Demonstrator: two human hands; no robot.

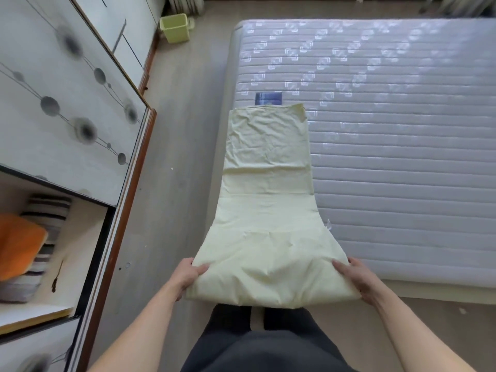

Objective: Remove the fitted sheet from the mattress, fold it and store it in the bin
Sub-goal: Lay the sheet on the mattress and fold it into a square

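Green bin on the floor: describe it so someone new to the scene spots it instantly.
Start at the bare quilted grey mattress and go to its far left corner, then across the grey floor strip toward the white patterned wardrobe. There stands a small pale green plastic bin, open-topped. It is the only container on the floor, and a stronger green than the pale yellow folded sheet.

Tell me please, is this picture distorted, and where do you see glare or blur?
Head view: wide-angle distortion bows the wardrobe edge and the folded sheet, which both hands grip at its near corners, left hand, right hand. Soft light gives sheen on the mattress towards its far end. The wardrobe's dot pattern looks smeared; no hard shadows.
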